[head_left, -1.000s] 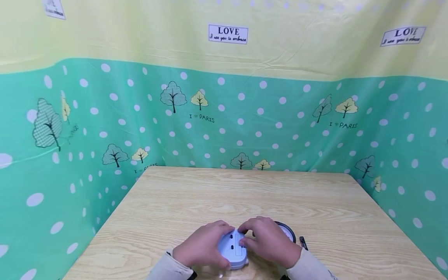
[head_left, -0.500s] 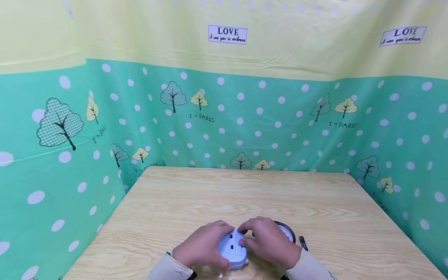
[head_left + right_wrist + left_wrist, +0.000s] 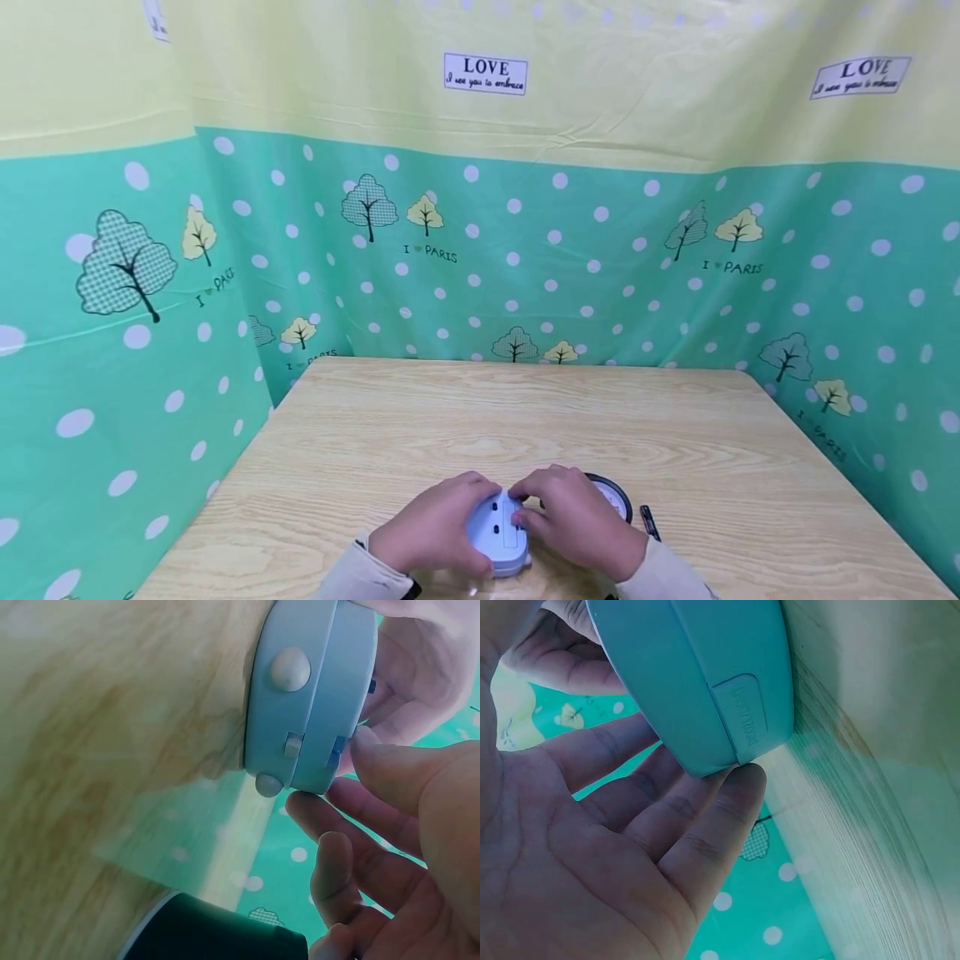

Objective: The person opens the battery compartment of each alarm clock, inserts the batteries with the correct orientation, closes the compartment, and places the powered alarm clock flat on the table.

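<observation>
A light blue alarm clock (image 3: 498, 540) lies face down on the table, its back up with two small black knobs and a rectangular battery cover (image 3: 512, 527). My left hand (image 3: 437, 525) grips the clock's left side, thumb at the near edge and fingers round the far edge. In the left wrist view raised lettering shows on the clock's side button (image 3: 742, 712). My right hand (image 3: 576, 518) holds the right side, its thumb at the end of the battery cover and forefinger at the far edge. Two pale round feet (image 3: 290, 669) and a small switch (image 3: 293, 745) show in the right wrist view.
Behind my right hand sits a round black-rimmed object (image 3: 617, 498) with a white face, partly hidden. Right of it lies a slim black object (image 3: 649, 522). A green dotted curtain (image 3: 480, 250) encloses the wooden table (image 3: 480, 417) at the back and sides.
Both hands and the clock keep the same place and hold. The side curtains have shifted, the left one most, and the head view has moved very slightly.
</observation>
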Demonstrator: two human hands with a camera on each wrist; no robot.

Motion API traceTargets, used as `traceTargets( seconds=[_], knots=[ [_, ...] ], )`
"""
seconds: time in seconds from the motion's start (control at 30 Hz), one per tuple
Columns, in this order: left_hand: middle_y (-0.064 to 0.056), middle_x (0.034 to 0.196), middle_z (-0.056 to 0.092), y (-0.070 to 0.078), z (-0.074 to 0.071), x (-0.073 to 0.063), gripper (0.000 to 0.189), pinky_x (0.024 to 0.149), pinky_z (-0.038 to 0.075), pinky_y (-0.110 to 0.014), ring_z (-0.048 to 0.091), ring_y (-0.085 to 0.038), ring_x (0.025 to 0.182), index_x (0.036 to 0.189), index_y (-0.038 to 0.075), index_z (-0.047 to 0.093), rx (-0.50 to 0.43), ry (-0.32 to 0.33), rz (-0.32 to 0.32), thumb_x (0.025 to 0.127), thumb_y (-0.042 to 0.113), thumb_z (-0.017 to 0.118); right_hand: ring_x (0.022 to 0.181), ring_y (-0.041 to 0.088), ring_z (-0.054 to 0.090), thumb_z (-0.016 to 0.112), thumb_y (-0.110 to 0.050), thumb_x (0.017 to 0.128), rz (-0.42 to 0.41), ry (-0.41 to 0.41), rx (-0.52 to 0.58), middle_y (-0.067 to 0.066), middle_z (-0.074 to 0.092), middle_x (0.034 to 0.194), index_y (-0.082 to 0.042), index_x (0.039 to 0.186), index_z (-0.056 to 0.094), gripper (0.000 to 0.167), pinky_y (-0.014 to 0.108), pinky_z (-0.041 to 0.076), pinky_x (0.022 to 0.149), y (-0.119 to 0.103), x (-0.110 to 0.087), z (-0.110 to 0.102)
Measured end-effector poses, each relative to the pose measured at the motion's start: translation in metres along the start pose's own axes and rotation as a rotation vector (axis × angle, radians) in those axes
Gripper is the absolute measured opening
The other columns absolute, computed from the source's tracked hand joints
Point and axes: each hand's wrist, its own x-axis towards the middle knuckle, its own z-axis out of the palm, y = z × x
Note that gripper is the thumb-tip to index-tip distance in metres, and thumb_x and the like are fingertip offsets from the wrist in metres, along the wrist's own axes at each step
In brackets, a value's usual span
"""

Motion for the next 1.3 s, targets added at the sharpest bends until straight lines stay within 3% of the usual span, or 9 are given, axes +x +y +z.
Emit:
traceTargets(
  seconds=[0.23,0.43,0.77,1.0,1.3],
  knots=[
    [0.009,0.128,0.06,0.003,0.0,-0.002,0.091,0.083,0.051,-0.022,0.056,-0.001,0.099,0.141,0.013,0.059,0.009,0.012,0.007,0.061,0.037,0.095,0.096,0.004,0.066,0.071,-0.03,0.098,0.001,0.054,-0.009,-0.013,0.075,0.11,-0.023,0.115,0.078,0.02,0.041,0.055,0.088,0.003,-0.005,-0.004],
    [0.007,0.128,0.059,0.006,0.001,-0.001,0.096,0.082,0.051,-0.022,0.054,-0.001,0.097,0.144,0.013,0.056,0.061,0.019,0.02,0.061,0.042,0.096,0.092,0.001,0.065,0.072,-0.032,0.097,0.0,0.064,-0.029,-0.013,0.075,0.112,-0.023,0.115,0.077,0.021,0.045,0.052,0.09,0.003,-0.009,-0.009],
    [0.004,0.13,0.06,0.012,0.0,0.004,0.095,0.083,0.052,-0.023,0.056,-0.002,0.1,0.143,0.011,0.056,0.122,0.024,0.041,0.063,0.046,0.094,0.081,-0.005,0.057,0.076,-0.029,0.094,0.0,0.138,-0.058,-0.015,0.074,0.108,-0.024,0.112,0.078,0.018,0.038,0.05,0.084,0.007,-0.018,-0.015],
    [0.004,0.129,0.06,0.017,-0.002,0.009,0.093,0.081,0.052,-0.022,0.056,-0.002,0.099,0.143,0.011,0.057,0.127,-0.003,0.036,0.064,0.045,0.093,0.075,-0.004,0.05,0.076,-0.031,0.095,-0.02,0.161,-0.079,-0.016,0.072,0.103,-0.026,0.11,0.078,0.017,0.03,0.046,0.075,0.011,-0.021,-0.018],
    [0.002,0.129,0.061,0.02,-0.001,0.012,0.103,0.084,0.054,-0.025,0.059,-0.004,0.102,0.145,0.011,0.055,0.203,-0.039,0.018,0.059,0.05,0.096,0.082,-0.002,0.057,0.075,-0.028,0.095,-0.01,0.15,-0.056,-0.017,0.071,0.104,-0.024,0.112,0.077,0.018,0.026,0.052,0.075,0.015,-0.024,-0.022]
  ],
)
